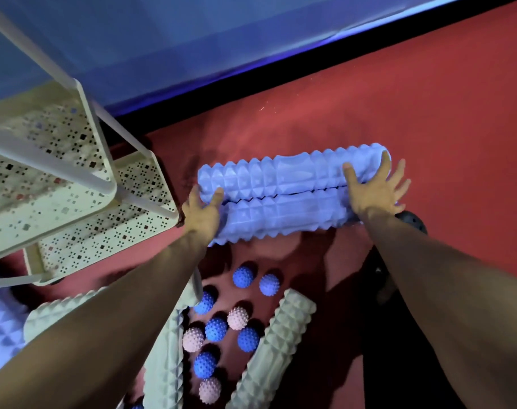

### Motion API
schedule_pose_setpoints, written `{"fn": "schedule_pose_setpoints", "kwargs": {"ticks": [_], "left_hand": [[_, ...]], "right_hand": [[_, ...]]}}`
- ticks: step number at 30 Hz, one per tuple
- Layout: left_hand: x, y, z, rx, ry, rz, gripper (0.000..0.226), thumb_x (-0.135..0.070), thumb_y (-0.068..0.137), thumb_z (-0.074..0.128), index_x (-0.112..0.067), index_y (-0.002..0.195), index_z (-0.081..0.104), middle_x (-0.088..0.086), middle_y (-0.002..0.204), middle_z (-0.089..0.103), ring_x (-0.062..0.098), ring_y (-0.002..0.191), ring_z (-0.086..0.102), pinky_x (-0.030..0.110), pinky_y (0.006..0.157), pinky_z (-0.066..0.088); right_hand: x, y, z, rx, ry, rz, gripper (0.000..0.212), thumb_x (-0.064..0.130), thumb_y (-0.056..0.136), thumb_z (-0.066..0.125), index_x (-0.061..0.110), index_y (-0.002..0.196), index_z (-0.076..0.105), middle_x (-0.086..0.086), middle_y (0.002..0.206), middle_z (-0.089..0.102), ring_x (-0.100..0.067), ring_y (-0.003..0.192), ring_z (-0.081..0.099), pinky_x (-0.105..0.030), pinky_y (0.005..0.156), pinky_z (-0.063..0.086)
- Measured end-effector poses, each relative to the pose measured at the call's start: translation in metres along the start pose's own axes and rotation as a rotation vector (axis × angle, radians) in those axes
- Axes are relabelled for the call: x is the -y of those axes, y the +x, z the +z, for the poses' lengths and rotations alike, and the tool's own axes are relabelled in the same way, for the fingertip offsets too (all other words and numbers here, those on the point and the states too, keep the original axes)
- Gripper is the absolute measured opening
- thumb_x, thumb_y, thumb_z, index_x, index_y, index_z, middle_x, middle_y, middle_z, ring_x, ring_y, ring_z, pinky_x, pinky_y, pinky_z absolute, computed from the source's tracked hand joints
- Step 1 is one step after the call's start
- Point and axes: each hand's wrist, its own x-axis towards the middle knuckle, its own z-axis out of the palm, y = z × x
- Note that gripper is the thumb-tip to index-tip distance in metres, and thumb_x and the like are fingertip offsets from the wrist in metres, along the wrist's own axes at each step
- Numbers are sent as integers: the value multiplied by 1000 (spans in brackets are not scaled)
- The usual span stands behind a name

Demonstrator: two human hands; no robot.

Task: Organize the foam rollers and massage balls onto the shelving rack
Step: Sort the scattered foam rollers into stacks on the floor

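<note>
Left hand [202,215] and right hand [375,191] clamp two stacked blue rollers [283,196] endwise. Each grip presses on the roller ends, fingers partly spread. Spiky balls [215,329] lie on the red floor [428,113].

A red floor [428,113] carries everything. On it stands a cream perforated shelving rack [74,202], its visible shelves bare. Nearer the camera than the rack, spiky massage balls [215,329], blue and pink, lie scattered on the floor between two pale green foam rollers [275,349]. A third pale green roller [53,314] lies just below the rack.
</note>
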Motion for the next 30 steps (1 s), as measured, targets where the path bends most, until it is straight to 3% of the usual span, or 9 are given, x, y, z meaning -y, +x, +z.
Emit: {"fn": "schedule_pose_setpoints", "kwargs": {"ticks": [3,6,10,13,17,20,24,27,30], "left_hand": [[-1,10,8,33,-88,-110,97,-79,71,55,-38,154,24,4,156,36,30,142,38,49,118,29],[5,15,12,31,-115,-136,112,-82,53,49,-40,153,21,1,157,35,28,141,38,50,118,29],[4,22,15,2,-178,-100,107,-76,52,56,-32,147,29,1,145,48,27,130,50,47,114,37],[5,24,19,18,-284,-91,88,-60,66,67,-27,140,34,2,131,57,26,117,61,48,106,47],[10,21,27,-30,-343,-139,86,-65,52,65,-36,129,37,-1,123,60,27,111,65,50,100,52],[12,17,31,-152,-278,-154,82,-60,65,66,-27,135,40,3,135,54,31,124,54,50,109,41],[19,15,31,-202,-286,-171,101,-68,50,61,-22,138,40,4,136,54,32,127,51,48,111,40],[8,2,26,-172,-84,-168,87,-56,78,67,-16,148,33,10,147,43,36,135,43,46,116,31],[1,-21,14,-167,169,-76,76,-46,94,58,-13,154,24,14,156,30,36,143,30,41,117,22]], "right_hand": [[0,20,3,215,-94,83,98,86,76,44,43,155,5,8,166,-11,-35,152,1,-66,116,11],[1,20,11,218,-116,112,101,85,70,55,48,151,6,-1,165,-15,-37,150,2,-62,116,16],[-8,25,13,159,-28,43,101,81,61,68,48,142,18,6,164,-1,-36,144,15,-56,109,25],[-15,34,11,98,33,6,99,82,50,71,50,131,26,13,161,11,-33,139,25,-51,100,32],[-17,38,8,79,88,-38,94,74,50,78,47,128,32,19,149,24,-28,130,31,-41,89,33],[-14,40,8,88,45,-105,96,75,52,78,46,130,31,18,149,24,-28,130,31,-48,96,39],[2,41,10,147,-77,-170,95,78,59,73,48,136,27,19,160,6,-30,143,18,-66,105,30],[4,21,15,183,-216,-153,94,82,69,61,56,145,12,25,161,-14,-28,152,-6,-79,105,16],[9,-10,15,137,-306,-260,79,74,86,46,53,152,8,21,163,-17,-25,153,-11,-79,108,7]]}}
